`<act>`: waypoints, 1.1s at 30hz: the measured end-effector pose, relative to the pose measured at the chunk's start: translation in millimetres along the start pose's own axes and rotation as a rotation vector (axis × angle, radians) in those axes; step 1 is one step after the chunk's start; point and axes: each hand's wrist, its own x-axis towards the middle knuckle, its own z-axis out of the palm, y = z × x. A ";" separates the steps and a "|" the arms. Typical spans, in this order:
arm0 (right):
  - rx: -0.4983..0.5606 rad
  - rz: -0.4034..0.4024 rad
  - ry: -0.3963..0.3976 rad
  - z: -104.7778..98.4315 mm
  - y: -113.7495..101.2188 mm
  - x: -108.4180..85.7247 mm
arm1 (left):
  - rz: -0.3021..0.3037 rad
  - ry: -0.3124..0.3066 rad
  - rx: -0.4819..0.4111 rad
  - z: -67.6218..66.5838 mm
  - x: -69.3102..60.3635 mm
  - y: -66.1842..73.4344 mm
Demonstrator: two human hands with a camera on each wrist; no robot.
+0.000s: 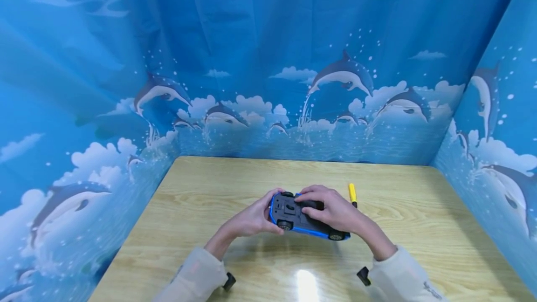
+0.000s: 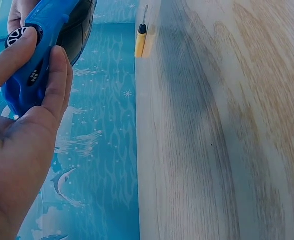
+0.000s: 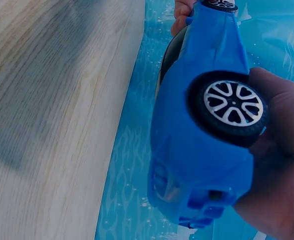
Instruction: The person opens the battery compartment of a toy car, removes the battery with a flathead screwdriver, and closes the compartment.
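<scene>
There is small dark writing on the right sleeve [image 1: 428, 288], but I can't read it. The blue toy car [image 1: 293, 217] is between the two hands, held over the table [image 1: 189, 209] with its black belly [image 1: 304, 223] up. It is long from the left hand [image 1: 257, 216] to the right hand [image 1: 330, 206], and its right end tips a bit nearer the person. The left hand grips one end, thumb and fingers around it. The right hand's thumb and finger touch the belly, close together; I can't tell if they pinch. A yellow screwdriver [image 1: 352, 192] lies just past the right hand. Wood spreads wide outside each hand. The far edge is past both hands, by a blue dolphin curtain [image 1: 251, 36].
</scene>
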 end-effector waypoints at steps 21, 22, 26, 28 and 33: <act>0.023 0.017 -0.047 0.6 1.7 5.7 | 0.026 0.012 0.001 0.3 -0.8 -8.2; 0.028 0.025 -0.054 1.0 2.1 5.9 | 0.024 0.012 0.001 0.5 -0.7 -8.5; 0.043 0.050 -0.078 2.6 3.1 6.5 | 0.019 0.000 0.012 1.4 0.0 -9.0; 0.047 0.061 -0.085 3.3 3.4 6.4 | 0.015 -0.003 0.027 2.2 0.3 -8.9; 0.067 0.093 -0.097 5.5 2.9 6.1 | 0.021 -0.020 0.045 4.6 1.2 -8.9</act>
